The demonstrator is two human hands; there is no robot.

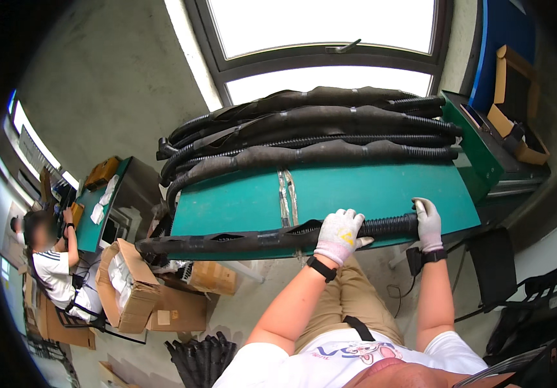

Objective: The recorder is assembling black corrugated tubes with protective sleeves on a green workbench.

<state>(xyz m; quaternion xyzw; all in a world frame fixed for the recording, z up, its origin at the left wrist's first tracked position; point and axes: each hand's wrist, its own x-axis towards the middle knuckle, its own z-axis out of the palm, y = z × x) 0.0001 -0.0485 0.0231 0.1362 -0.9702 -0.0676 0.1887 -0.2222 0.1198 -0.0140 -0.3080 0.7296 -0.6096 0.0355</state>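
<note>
A long black corrugated hose (385, 226), partly wrapped in a dark fabric sleeve (262, 240), lies along the near edge of the green table (382, 184). White gloves cover both my hands. My left hand (341, 234) is closed over the hose where the sleeve ends and the bare ribs begin. At the hose's right end, my right hand (428, 224) grips the smooth black end cuff (410, 224), its fingers curled over the tip. Slits in the sleeve left of my left hand show the hose inside.
Several sleeved black hoses (317, 123) lie piled along the table's far side, under the window. An opened cardboard box (518, 123) sits at the right. On the left are a cardboard carton (126, 284) and a seated person (55, 271). Black tubes (202, 359) lie on the floor.
</note>
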